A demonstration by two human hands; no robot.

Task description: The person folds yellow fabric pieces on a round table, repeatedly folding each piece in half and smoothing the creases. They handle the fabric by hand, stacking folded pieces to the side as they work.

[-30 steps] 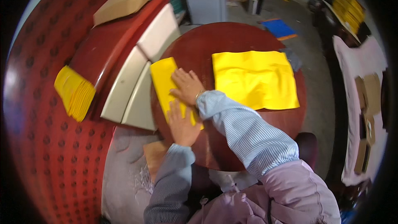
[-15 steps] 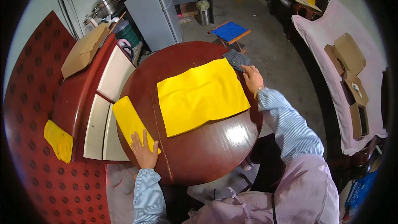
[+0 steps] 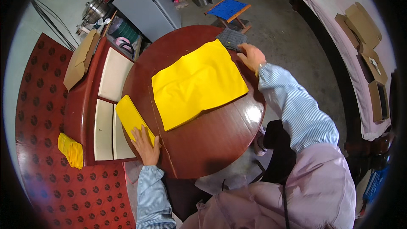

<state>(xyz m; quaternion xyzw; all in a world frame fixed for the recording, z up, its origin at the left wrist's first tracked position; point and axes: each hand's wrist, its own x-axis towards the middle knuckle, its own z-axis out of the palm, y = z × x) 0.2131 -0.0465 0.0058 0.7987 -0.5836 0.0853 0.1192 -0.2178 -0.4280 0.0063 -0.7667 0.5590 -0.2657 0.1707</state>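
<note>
My left hand (image 3: 146, 147) lies with spread fingers on the near end of a narrow folded yellow piece (image 3: 132, 113) at the left of the round table. A wide yellow sheet (image 3: 197, 85), slightly rippled, is spread over the middle of the tabletop; neither hand touches it. At the far right rim, my right hand (image 3: 253, 57) has loosely bent fingers beside a dark grey textured pad (image 3: 231, 39). No object shows in that hand. Whether its fingertips touch the pad I cannot tell.
The glossy brown table (image 3: 203, 154) stands beside a red-and-cream cabinet (image 3: 111, 78). A stack of folded yellow pieces (image 3: 71, 150) lies at the left. Beyond the table are a blue-topped folding stool (image 3: 229, 8) and a grey fridge (image 3: 148, 8). Open cardboard boxes (image 3: 362, 25) sit on a pink-covered seat at right.
The whole view has shifted and tilted a little. My right hand's fingers have bent more by the grey pad. My left hand still rests on the folded yellow piece.
</note>
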